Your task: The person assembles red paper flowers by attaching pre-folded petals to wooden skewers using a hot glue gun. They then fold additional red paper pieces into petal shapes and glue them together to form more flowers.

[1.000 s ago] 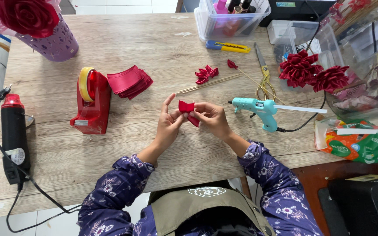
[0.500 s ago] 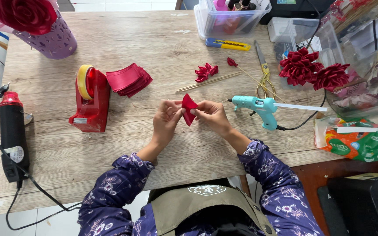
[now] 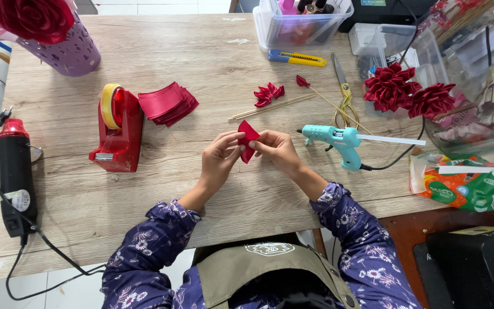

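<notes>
Both hands [image 3: 250, 150] pinch folded red ribbon piece [image 3: 247, 140]; glue gun [image 3: 338, 140] beside.

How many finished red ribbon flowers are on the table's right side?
2: one finished flower beside the clear containers, the other finished flower touching it on its right. More may be hidden among the clutter.

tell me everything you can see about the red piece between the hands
The red piece is a small bit of folded fabric, satin-like by its look, deep red and roughly pointed at the top. It is held above the wooden table, at its middle, pinched from both sides: the left hand grips its left edge with thumb and fingertips, the right hand its right edge. It stands nearly upright, and fingers hide part of it.
</notes>
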